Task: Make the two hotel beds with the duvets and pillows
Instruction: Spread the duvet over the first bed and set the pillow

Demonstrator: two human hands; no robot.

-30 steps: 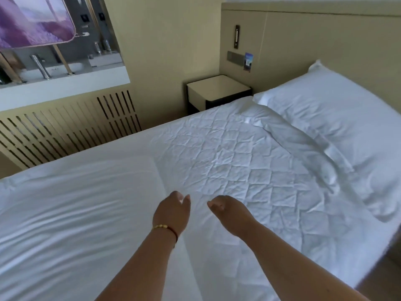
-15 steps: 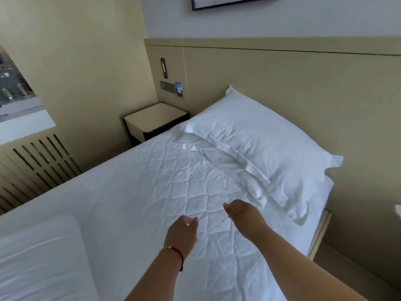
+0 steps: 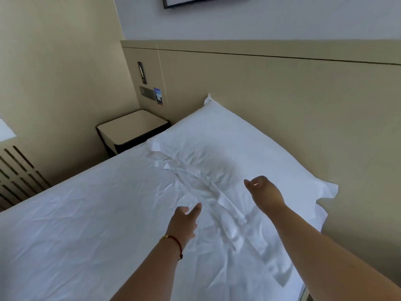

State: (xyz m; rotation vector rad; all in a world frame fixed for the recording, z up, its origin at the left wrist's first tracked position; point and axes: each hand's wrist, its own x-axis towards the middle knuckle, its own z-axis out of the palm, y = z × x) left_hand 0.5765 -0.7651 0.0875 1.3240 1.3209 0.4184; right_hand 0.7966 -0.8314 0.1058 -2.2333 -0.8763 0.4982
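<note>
The frame is motion-blurred, so the quilting on the bed (image 3: 91,224) cover is hard to make out, and the bed's near and left edges are cut off. A framed picture (image 3: 184,1) is cropped at the top. The white pillow (image 3: 227,144) lies at the head of the bed against the headboard (image 3: 271,94), its near flap rumpled. The left hand (image 3: 184,222) hovers over the sheet, fingers loosely extended, holding nothing. The right hand (image 3: 263,190) hangs above the pillow's near edge, fingers loosely curled, empty. A nightstand (image 3: 130,129) stands beside the bed. Compared with half a second ago, both hands have reached farther toward the pillow, and the view has swung right
</note>
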